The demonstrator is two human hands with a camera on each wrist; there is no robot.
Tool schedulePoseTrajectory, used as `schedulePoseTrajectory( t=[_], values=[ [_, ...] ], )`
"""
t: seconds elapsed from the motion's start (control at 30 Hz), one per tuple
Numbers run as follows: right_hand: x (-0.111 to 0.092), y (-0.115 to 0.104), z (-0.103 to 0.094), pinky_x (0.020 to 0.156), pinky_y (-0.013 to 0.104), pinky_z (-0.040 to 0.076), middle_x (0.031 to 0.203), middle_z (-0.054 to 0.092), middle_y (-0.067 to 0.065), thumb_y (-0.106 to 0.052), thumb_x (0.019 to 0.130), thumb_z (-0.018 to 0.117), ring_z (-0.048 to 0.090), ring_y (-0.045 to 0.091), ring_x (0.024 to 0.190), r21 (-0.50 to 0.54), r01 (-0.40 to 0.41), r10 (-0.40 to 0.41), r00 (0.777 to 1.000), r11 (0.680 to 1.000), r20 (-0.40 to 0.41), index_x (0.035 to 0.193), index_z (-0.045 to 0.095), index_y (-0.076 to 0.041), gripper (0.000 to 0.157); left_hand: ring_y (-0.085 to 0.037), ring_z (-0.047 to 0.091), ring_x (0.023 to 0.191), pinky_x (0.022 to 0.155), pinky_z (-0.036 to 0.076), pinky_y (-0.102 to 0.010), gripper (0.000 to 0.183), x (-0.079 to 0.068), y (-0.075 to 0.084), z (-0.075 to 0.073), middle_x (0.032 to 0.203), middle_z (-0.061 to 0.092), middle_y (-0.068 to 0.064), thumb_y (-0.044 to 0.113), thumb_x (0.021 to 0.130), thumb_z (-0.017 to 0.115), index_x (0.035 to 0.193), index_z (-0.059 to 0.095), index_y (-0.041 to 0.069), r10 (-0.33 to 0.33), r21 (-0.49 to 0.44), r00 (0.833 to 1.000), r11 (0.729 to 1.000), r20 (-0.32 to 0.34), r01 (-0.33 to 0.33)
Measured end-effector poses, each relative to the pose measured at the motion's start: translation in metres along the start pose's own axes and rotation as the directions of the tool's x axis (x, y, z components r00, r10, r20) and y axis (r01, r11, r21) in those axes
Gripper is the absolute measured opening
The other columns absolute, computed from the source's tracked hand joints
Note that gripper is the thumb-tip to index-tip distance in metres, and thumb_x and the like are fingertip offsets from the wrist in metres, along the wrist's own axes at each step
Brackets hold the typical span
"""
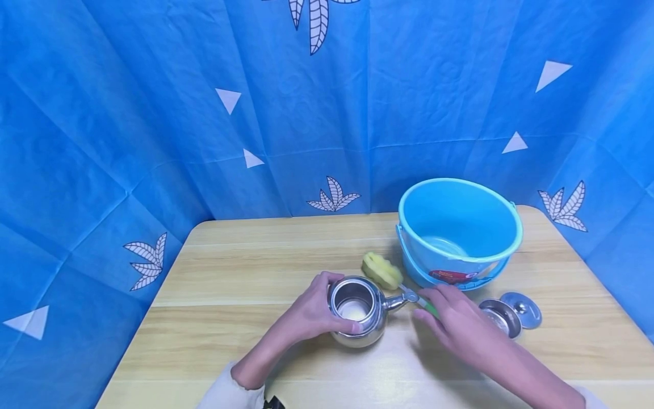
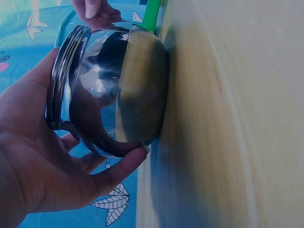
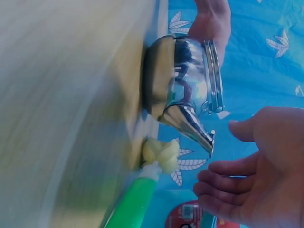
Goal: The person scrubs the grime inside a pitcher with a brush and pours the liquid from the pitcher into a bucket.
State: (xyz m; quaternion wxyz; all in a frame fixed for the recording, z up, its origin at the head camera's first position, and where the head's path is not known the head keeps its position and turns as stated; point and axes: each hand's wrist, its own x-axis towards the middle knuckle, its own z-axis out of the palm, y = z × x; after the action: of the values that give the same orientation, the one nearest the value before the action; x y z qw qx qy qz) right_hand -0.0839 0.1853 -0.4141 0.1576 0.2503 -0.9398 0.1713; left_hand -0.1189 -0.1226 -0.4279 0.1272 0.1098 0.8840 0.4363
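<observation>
A shiny metal teapot (image 1: 375, 329) without its lid stands on the table, its round mouth facing up. My left hand (image 1: 311, 312) grips it from the left, thumb near the rim and fingers around the body in the left wrist view. Its spout (image 3: 190, 127) points toward my right hand (image 3: 247, 175), whose loosely bent fingers hold nothing and stay apart from the spout. Below that hand, a sponge brush with a yellow head (image 1: 382, 271) and a green handle (image 3: 130, 204) lies on the table, passing behind the spout in the head view.
A light-blue bucket (image 1: 416, 250) with a handle stands behind my right hand. To the right lie a small metal cup (image 1: 503, 317) and a round metal lid (image 1: 526, 311), the cup partly overlapping the lid. A blue curtain (image 1: 306, 113) hangs behind the wooden table (image 1: 230, 284).
</observation>
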Motion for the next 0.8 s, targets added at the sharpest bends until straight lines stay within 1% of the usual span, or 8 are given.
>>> schedulePoseTrajectory(
  t=[0.17, 0.27, 0.4, 0.57, 0.67, 0.8],
  values=[
    [0.003, -0.008, -0.004, 0.094, 0.051, 0.059, 0.119, 0.072, 0.012, -0.035, 0.093, 0.074, 0.069, 0.032, 0.115, 0.027, -0.024, 0.024, 1.0, 0.999, 0.018, 0.122, 0.07, -0.005, 0.042, -0.029, 0.058, 0.128, 0.109, 0.049, -0.054, 0.113, 0.0, 0.0, 0.001, 0.139, 0.057, -0.011, 0.053, 0.057, 0.097, 0.148, 0.043, 0.014, 0.003, -0.003, 1.0, 1.0, -0.002, -0.003],
    [0.007, -0.013, -0.005, 0.095, 0.049, 0.059, 0.12, 0.071, 0.01, -0.035, 0.093, 0.075, 0.069, 0.029, 0.116, 0.047, -0.013, 0.012, 1.0, 0.999, 0.016, 0.121, 0.07, -0.007, 0.04, -0.028, 0.058, 0.128, 0.109, 0.048, -0.053, 0.112, -0.001, 0.0, 0.001, 0.139, 0.057, -0.01, 0.053, 0.057, 0.097, 0.148, 0.044, 0.014, 0.004, -0.003, 1.0, 1.0, -0.006, -0.004],
    [0.013, -0.017, -0.005, 0.095, 0.045, 0.059, 0.119, 0.07, 0.006, -0.04, 0.092, 0.075, 0.068, 0.025, 0.114, 0.054, 0.001, -0.003, 1.0, 0.999, 0.026, 0.122, 0.07, -0.007, 0.045, -0.028, 0.058, 0.128, 0.108, 0.048, -0.052, 0.111, -0.001, 0.0, 0.001, 0.139, 0.057, -0.01, 0.053, 0.058, 0.097, 0.147, 0.044, 0.014, 0.01, -0.001, 1.0, 1.0, -0.008, -0.01],
    [0.023, -0.02, -0.004, 0.1, 0.047, 0.057, 0.127, 0.069, 0.01, -0.048, 0.095, 0.07, 0.066, 0.027, 0.121, 0.062, -0.014, 0.009, 0.996, 0.998, 0.087, 0.13, 0.067, -0.005, 0.056, -0.027, 0.058, 0.129, 0.109, 0.048, -0.052, 0.111, 0.0, -0.001, 0.002, 0.14, 0.057, -0.009, 0.054, 0.058, 0.097, 0.147, 0.044, 0.014, 0.017, -0.002, 1.0, 1.0, -0.011, -0.017],
    [0.03, -0.021, -0.002, 0.103, 0.05, 0.056, 0.132, 0.068, 0.013, -0.05, 0.097, 0.066, 0.064, 0.031, 0.126, 0.078, -0.022, 0.012, 0.992, 0.997, 0.127, 0.134, 0.065, -0.004, 0.059, -0.028, 0.057, 0.13, 0.11, 0.048, -0.053, 0.111, 0.0, -0.002, 0.003, 0.141, 0.057, -0.009, 0.054, 0.058, 0.097, 0.147, 0.044, 0.014, 0.017, -0.007, 1.0, 1.0, -0.014, -0.017],
    [0.04, -0.024, 0.0, 0.105, 0.052, 0.054, 0.135, 0.066, 0.018, -0.051, 0.099, 0.062, 0.063, 0.035, 0.129, 0.115, -0.022, 0.0, 0.982, 0.993, 0.189, 0.136, 0.063, -0.002, 0.062, -0.029, 0.056, 0.133, 0.113, 0.046, -0.055, 0.11, 0.0, -0.002, 0.004, 0.144, 0.055, -0.009, 0.052, 0.059, 0.097, 0.148, 0.043, 0.014, 0.012, -0.014, 1.0, 1.0, -0.017, -0.012]
  ],
)
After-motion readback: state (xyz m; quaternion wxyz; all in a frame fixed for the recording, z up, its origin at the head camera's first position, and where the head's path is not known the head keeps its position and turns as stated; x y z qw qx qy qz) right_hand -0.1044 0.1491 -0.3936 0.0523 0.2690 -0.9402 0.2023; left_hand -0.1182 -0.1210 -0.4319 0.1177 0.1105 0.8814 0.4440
